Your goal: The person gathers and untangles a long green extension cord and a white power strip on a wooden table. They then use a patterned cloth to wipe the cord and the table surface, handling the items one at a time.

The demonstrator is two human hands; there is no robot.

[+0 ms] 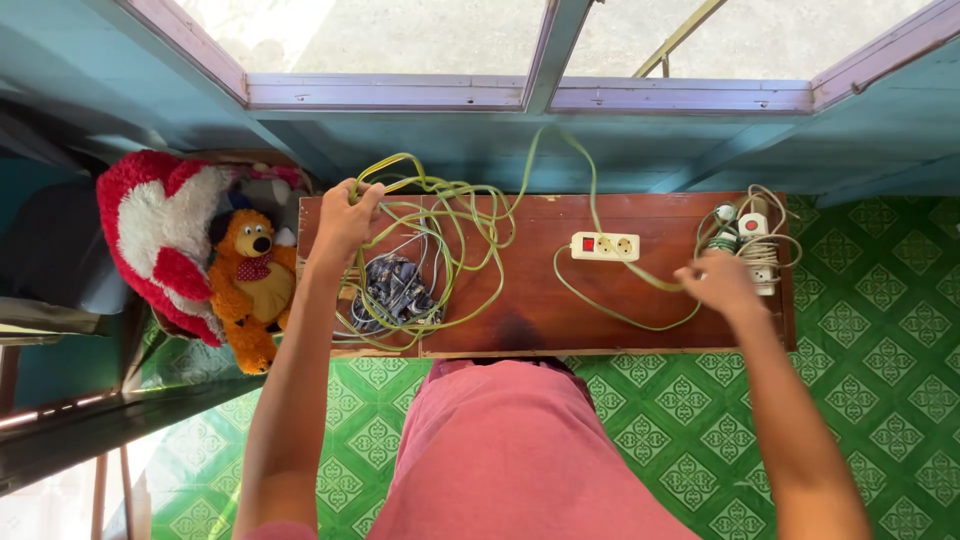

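Head view: left hand (345, 218) fingers clasp yellow-green cable (440, 215); right hand (718, 280) fingers curled on same cable beside white power strip (604, 246).

Bright daylight pours in through the far window (400, 40), whose panes are blown out white. The table (540, 290) is evenly lit and sharp. Straight lines bow near the edges; the near-left corner glares.

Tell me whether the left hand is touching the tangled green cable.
Touching. The head view shows the left hand with fingers closed around loops of the green cable above the wooden table.
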